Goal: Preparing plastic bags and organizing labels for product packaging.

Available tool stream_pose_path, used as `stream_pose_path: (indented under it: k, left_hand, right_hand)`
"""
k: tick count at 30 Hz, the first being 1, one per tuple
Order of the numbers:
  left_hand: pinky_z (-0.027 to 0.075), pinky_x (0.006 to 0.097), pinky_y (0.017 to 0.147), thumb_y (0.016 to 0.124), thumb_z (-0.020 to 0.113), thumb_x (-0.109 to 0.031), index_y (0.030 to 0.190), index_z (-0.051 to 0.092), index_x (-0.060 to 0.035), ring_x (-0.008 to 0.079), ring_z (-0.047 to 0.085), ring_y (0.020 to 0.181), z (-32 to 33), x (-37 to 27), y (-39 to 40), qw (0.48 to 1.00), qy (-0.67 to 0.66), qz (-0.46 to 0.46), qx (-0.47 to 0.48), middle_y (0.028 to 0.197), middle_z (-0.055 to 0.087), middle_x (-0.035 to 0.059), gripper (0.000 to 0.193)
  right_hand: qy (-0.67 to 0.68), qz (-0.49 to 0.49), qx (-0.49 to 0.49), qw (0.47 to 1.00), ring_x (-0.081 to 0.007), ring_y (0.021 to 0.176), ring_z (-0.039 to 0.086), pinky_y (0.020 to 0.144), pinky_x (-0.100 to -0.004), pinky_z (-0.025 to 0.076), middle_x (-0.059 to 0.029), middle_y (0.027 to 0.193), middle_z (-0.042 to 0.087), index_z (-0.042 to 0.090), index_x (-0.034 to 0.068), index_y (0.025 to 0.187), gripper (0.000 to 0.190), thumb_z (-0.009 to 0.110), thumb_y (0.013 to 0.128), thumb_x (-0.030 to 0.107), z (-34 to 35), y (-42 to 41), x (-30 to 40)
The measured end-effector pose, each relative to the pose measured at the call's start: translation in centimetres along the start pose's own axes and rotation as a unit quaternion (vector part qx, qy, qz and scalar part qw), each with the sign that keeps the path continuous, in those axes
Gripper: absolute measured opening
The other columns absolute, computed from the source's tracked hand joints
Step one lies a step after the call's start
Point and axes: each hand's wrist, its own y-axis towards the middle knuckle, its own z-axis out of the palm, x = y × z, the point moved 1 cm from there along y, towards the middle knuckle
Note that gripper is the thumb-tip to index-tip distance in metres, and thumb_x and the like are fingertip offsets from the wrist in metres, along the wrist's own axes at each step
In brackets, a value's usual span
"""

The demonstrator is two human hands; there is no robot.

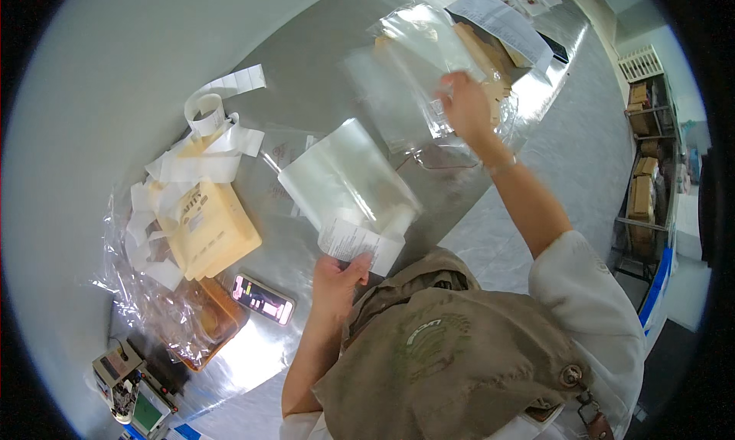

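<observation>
My left hand (341, 276) pinches a strip of printed white labels (353, 242) at the near edge of a stack of clear plastic bags (350, 176) on the metal table. My right hand (468, 104), slightly blurred, is over a second pile of clear plastic bags (413, 67) farther back; whether its fingers grip a bag, I cannot tell. Left of the near stack, cream-coloured printed packets (221, 227) lie under loose white label strips (195, 167). A roll of blank-looking labels (205, 116) stands behind them.
A lit smartphone (263, 299) lies beside an orange plastic basket (221, 293) with crumpled clear film (155, 302). Printed papers (505, 24) lie at the table's far end. A machine (129, 382) stands at lower left, and metal shelves with cardboard boxes (642, 199) are at right.
</observation>
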Motion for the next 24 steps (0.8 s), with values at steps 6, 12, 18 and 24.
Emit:
stream_pose_path:
  k: [6, 12, 18, 24]
  left_hand:
    - [0.04, 0.0214, 0.045, 0.07, 0.061, 0.003, 0.102, 0.049, 0.0, 0.0096, 0.052, 0.061, 0.1, 0.5, 0.3, 0.999, -0.011, -0.026, 0.017, 0.082, 0.057, 0.0054, 0.035]
    - [0.038, 0.0225, 0.043, 0.076, 0.054, -0.013, 0.1, 0.049, -0.002, 0.0114, 0.052, 0.06, -0.2, 1.2, 0.1, 0.985, -0.13, -0.101, 0.044, 0.08, 0.056, 0.0051, 0.027]
    - [0.029, 0.0226, 0.039, 0.078, 0.051, -0.018, 0.095, 0.05, -0.0043, 0.0116, 0.049, 0.059, -0.7, 2.8, 0.5, 0.962, -0.182, -0.2, 0.017, 0.077, 0.054, 0.005, 0.021]
    - [0.044, 0.0303, 0.072, 0.078, 0.052, -0.014, 0.107, 0.046, -0.0008, 0.022, 0.053, 0.091, -4.3, 5.9, 0.8, 0.982, 0.173, 0.073, -0.015, 0.101, 0.054, 0.0084, 0.033]
  right_hand:
    - [0.395, 0.048, 0.461, 0.793, -0.0223, 0.069, 0.058, 0.058, -0.0288, 0.044, -0.0073, 0.077, 0.059, 0.054, 0.008, 0.081, 0.013, 0.061, 0.071, 0.009, -8.2, -8.0, 13.1]
    - [0.4, -0.059, 0.335, 0.851, -0.0273, 0.067, 0.057, 0.056, -0.0343, 0.044, -0.0089, 0.072, 0.058, 0.052, 0.008, 0.081, 0.02, 0.064, 0.065, 0.006, -8.0, -10.5, 13.1]
    - [0.364, -0.171, 0.254, 0.879, -0.028, 0.067, 0.055, 0.056, -0.0357, 0.044, -0.0076, 0.077, 0.057, 0.052, 0.008, 0.071, 0.015, 0.064, 0.062, 0.008, -8.3, -12.6, 12.7]
    - [0.437, 0.274, 0.299, 0.803, -0.016, 0.054, 0.056, 0.048, -0.0284, 0.044, -0.0076, 0.072, 0.058, 0.049, 0.003, 0.082, 0.016, 0.059, 0.074, 0.012, -6.6, -12.4, 10.2]
